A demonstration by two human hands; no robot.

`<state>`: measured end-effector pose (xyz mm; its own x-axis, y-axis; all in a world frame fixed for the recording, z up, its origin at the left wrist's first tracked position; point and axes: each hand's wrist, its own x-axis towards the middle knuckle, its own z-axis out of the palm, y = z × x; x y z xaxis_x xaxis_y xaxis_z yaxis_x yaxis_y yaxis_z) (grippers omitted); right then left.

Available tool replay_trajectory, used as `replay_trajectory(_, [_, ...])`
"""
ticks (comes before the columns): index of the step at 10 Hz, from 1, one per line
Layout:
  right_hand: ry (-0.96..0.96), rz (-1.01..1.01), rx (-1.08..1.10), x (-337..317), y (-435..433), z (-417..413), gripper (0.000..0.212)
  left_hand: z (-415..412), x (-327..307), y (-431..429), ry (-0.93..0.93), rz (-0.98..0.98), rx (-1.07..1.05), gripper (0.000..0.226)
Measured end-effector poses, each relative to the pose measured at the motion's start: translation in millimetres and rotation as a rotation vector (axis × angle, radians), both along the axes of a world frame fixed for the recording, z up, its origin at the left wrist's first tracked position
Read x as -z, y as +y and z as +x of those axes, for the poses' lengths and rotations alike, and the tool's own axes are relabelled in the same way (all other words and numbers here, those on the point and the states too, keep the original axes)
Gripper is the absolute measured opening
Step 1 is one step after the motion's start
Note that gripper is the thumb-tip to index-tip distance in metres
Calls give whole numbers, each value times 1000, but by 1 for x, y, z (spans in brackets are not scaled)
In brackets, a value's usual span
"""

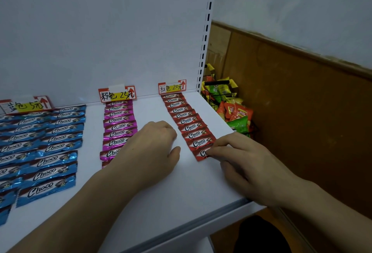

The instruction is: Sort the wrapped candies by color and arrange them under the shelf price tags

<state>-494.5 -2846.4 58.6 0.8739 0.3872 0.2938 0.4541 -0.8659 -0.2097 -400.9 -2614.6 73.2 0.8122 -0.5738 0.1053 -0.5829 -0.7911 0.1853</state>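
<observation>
my right grip [247, 158] pinches the last red candy [201, 154]; a nudge could skew the red row [185, 121]. left grip [153, 148] curled, contents hidden.

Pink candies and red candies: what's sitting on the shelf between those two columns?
In the head view, only the left hand rests there, on bare white shelf, between the pink candies and red candies.

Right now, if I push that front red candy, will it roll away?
Probably not: the front red candy lies flat, so it should slide, not roll. The white shelf looks smooth, so a light push may skid it crooked. Its shiny wrapper looks crinkly and light; the right hand grips only one end.
</observation>
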Motion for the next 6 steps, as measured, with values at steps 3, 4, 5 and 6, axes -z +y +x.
replay_trajectory(3, [-1, -2, 1, -1, 0, 0, 39, 0, 0, 1, 0, 11, 9, 44])
replay_trajectory(4, [7, 3, 4, -1, 0, 1, 38, 0, -1, 2, -1, 2, 6, 45])
replay_trajectory(5, [41, 58, 37, -1, -2, 2, 39, -1, -2, 3, 25, 2, -2, 44])
replay_trajectory(6, [73, 130, 80, -7, -1, 6, 45, 0, -3, 5, 19, -20, 0, 44])
